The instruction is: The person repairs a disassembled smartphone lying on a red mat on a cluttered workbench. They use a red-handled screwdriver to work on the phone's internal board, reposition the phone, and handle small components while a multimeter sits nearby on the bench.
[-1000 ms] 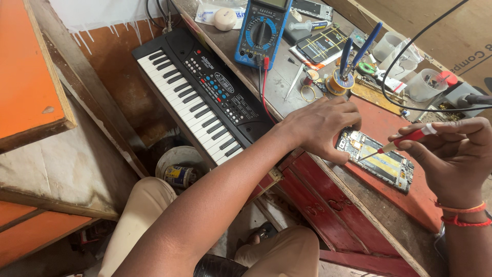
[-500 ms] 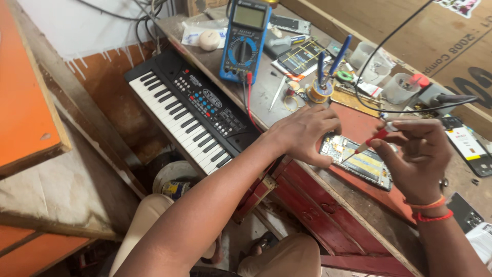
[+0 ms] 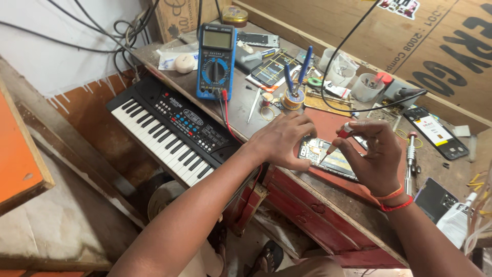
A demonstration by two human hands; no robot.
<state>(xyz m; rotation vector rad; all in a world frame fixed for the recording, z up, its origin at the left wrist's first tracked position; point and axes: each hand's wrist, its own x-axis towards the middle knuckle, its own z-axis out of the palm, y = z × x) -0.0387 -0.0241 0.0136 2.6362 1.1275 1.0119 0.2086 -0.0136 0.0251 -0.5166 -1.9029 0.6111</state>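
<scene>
An opened phone (image 3: 328,156) with its circuit board showing lies flat on a red mat (image 3: 328,125) at the near edge of the workbench. My left hand (image 3: 282,138) rests on the bench, its fingers pressed on the phone's left end. My right hand (image 3: 371,154) holds a small red-and-white screwdriver (image 3: 338,139), its tip angled down onto the phone's board.
A blue multimeter (image 3: 216,61) with a red lead stands behind. A black toy keyboard (image 3: 171,131) sits lower left. A solder stand with blue tweezers (image 3: 294,92), plastic cups (image 3: 366,87), other phones (image 3: 435,131), a metal driver (image 3: 410,159) and cables crowd the bench.
The view has shifted, so the bench now sits more to the left and centre. My right hand has brought the screwdriver tip down to the phone. My left hand stays on it.
</scene>
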